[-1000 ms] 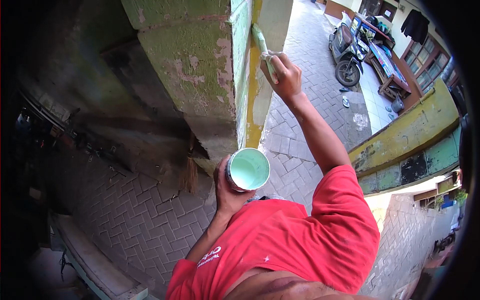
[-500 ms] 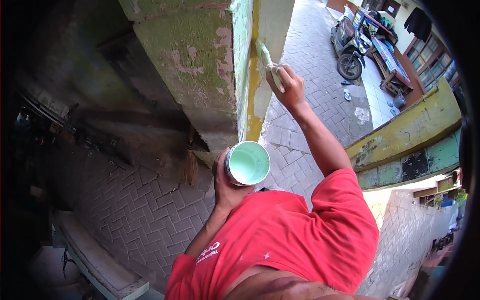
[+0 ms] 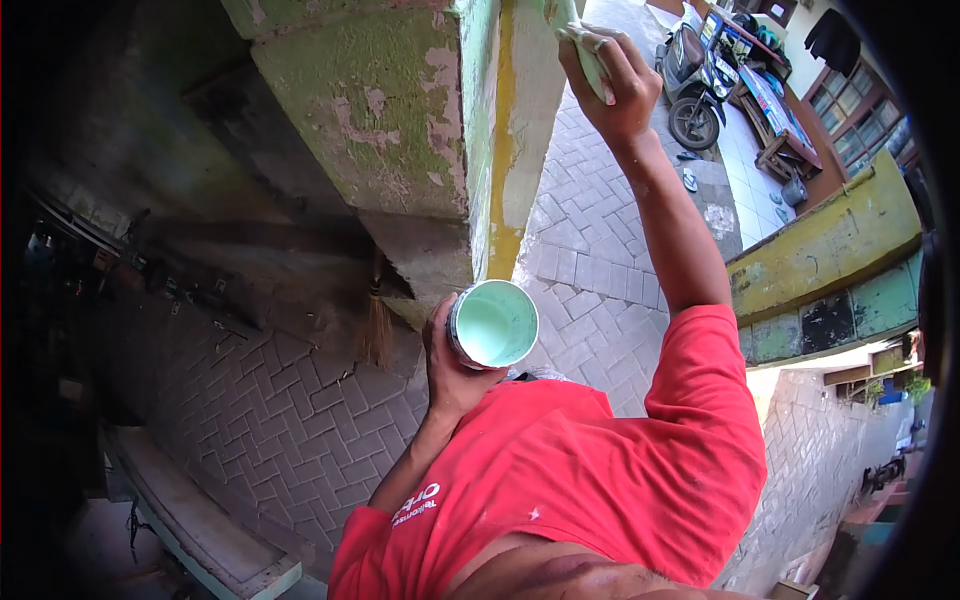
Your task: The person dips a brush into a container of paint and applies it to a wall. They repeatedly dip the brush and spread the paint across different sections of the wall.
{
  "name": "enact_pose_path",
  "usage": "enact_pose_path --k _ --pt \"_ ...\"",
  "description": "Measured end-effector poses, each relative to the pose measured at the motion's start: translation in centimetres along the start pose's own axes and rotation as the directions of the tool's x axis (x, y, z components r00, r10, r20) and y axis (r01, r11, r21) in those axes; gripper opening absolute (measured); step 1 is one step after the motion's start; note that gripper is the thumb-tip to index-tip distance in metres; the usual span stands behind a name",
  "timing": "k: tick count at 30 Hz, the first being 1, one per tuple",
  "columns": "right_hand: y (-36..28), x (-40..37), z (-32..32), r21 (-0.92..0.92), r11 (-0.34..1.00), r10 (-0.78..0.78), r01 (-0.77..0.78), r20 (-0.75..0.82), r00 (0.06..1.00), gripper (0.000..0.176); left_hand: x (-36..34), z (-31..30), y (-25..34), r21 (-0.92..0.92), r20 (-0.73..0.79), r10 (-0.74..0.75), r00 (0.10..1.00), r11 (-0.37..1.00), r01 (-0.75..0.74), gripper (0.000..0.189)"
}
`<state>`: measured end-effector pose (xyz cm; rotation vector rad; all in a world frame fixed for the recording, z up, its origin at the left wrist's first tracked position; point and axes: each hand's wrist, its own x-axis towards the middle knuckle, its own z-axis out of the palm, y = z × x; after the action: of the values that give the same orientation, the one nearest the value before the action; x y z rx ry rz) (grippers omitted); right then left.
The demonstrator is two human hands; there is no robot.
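Observation:
My left hand is wrapped round the side of a paint can and holds it in front of my chest, its mouth facing up. Pale mint-green paint shows inside. My right hand, raised at the upper right, is closed round the paint-smeared handle of a paintbrush. The brush's bristle end points up against the pillar and is partly cut off by the frame's top edge. Peeling green paint covers the pillar's broad face; a mustard-yellow strip runs down its narrow side.
A straw broom leans at the pillar's foot. Herringbone paving covers the ground. A low curved bench-like ledge lies at the lower left. To the right stand a yellow-and-green low wall, a parked scooter and a wooden bench.
My right hand has moved up and to the right with the paintbrush, and the arm is stretched further. My left hand and the paint can have stayed nearly in place.

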<state>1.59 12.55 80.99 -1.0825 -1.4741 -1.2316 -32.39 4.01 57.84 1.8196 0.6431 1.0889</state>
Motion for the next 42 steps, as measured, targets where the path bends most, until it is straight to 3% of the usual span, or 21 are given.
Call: enact_pose_path --k 2,5,8,10,12,14,16,18,20,22,23,24,26,29,32,34,36,38,40,41,42 --pt "0.1 -1.3 0.2 -0.029 1.0 -0.002 0.001 -0.028 1.0 0.017 -0.3 0.0 0.2 0.002 -0.002 -0.009 1.0 1.0 0.009 0.113" --pt "-1.2 -8.8 0.4 -0.025 0.998 0.056 -0.053 0.162 0.985 0.028 -0.1 -0.4 0.4 0.019 -0.007 -0.022 1.0 1.0 0.022 0.114" --pt "-3.2 -15.7 0.0 -0.019 0.99 0.136 -0.139 0.375 0.917 0.021 -0.4 -0.8 0.3 0.015 -0.02 -0.037 0.999 0.999 0.037 0.115" --pt "-4.5 -14.6 -0.3 0.039 0.974 0.196 -0.222 0.342 0.919 0.018 0.0 -1.3 0.3 0.051 -0.013 -0.028 1.0 0.998 0.028 0.115" --pt "-4.2 -10.3 -0.2 0.078 0.976 0.194 -0.206 0.138 0.971 0.018 0.6 -1.6 0.1 0.049 -0.011 -0.027 1.0 0.998 0.028 0.116" --pt "-3.1 -4.1 0.1 0.042 0.995 0.095 -0.091 -0.092 0.991 0.018 0.7 -1.4 0.0 0.039 0.002 -0.044 0.999 0.998 0.044 0.116" --pt "-2.0 0.4 0.4 0.012 1.0 0.007 -0.005 -0.187 0.982 0.023 0.8 -1.1 -0.3 0.015 0.001 -0.052 0.999 0.999 0.051 0.116" --pt "-1.3 1.6 1.3 -0.061 0.997 -0.044 0.035 -0.143 0.989 0.021 1.0 -1.0 0.3 0.018 0.018 -0.039 0.999 0.999 0.039 0.117" --pt "-0.7 -1.7 2.0 -0.111 0.994 0.026 -0.017 0.079 0.997 0.022 1.3 -1.0 0.5 0.019 0.023 -0.016 1.0 1.0 0.016 0.117" --pt "-1.9 -5.3 2.1 -0.092 0.995 0.062 -0.048 0.151 0.987 0.026 1.1 -1.0 0.5 0.041 0.027 -0.014 1.0 0.999 0.013 0.117" --pt "-2.0 -8.0 3.0 -0.026 0.999 0.051 -0.048 0.125 0.991 0.05 1.2 -0.9 0.4 0.038 0.022 -0.01 1.0 0.999 0.009 0.117" --pt "-2.7 -10.0 2.4 -0.03 0.996 0.087 -0.082 0.222 0.971 0.048 1.0 -1.0 0.4 0.008 0.017 -0.029 0.999 1.0 0.029 0.117" --pt "-3.8 -12.7 2.1 -0.01 0.993 0.117 -0.119 0.273 0.955 0.038 0.4 -1.2 0.2 -0.02 0.012 -0.054 0.998 0.998 0.054 0.117" --pt "-5.2 -10.3 1.3 0.049 0.977 0.197 -0.206 0.146 0.969 0.026 0.5 -1.6 -0.2 0.042 0.002 -0.023 1.0 0.999 0.023 0.117" --pt "-3.5 -3.1 1.3 0.058 0.997 0.065 -0.058 -0.126 0.99 0.02 0.7 -1.5 -0.3 -0.03 0.001 -0.058 0.998 0.998 0.058 0.116" --pt "-2.1 0.7 1.3 -0.01 0.999 0.041 -0.043 -0.14 0.989 0.021 1.0 -1.5 0.0 0.05 0.003 -0.041 0.999 0.998 0.04 0.116" --pt "-1.3 1.2 1.7 -0.08 0.996 0.028 -0.037 -0.114 0.993 0.02 1.2 -1.3 0.1 0.048 0.015 -0.042 0.999 0.998 0.041 0.116" --pt "-0.6 -1.8 2.4 -0.111 0.993 0.051 -0.036 0.139 0.989 0.026 1.4 -1.2 0.2 0.046 0.021 -0.031 0.999 0.998 0.03 0.116" --pt "-1.6 -6.1 2.5 -0.059 0.997 0.062 -0.052 0.166 0.984 0.029 1.4 -1.1 0.2 0.013 0.027 -0.033 0.999 0.999 0.032 0.117" --pt "-2.1 -9.2 2.9 -0.032 0.996 0.084 -0.08 0.164 0.983 0.05 1.3 -1.0 0.0 0.012 0.024 -0.035 0.999 0.999 0.034 0.117" --pt "-2.8 -11.8 2.8 -0.008 0.996 0.094 -0.094 0.197 0.976 0.048 1.0 -1.1 -0.2 0.015 0.02 -0.024 1.0 1.0 0.024 0.117"
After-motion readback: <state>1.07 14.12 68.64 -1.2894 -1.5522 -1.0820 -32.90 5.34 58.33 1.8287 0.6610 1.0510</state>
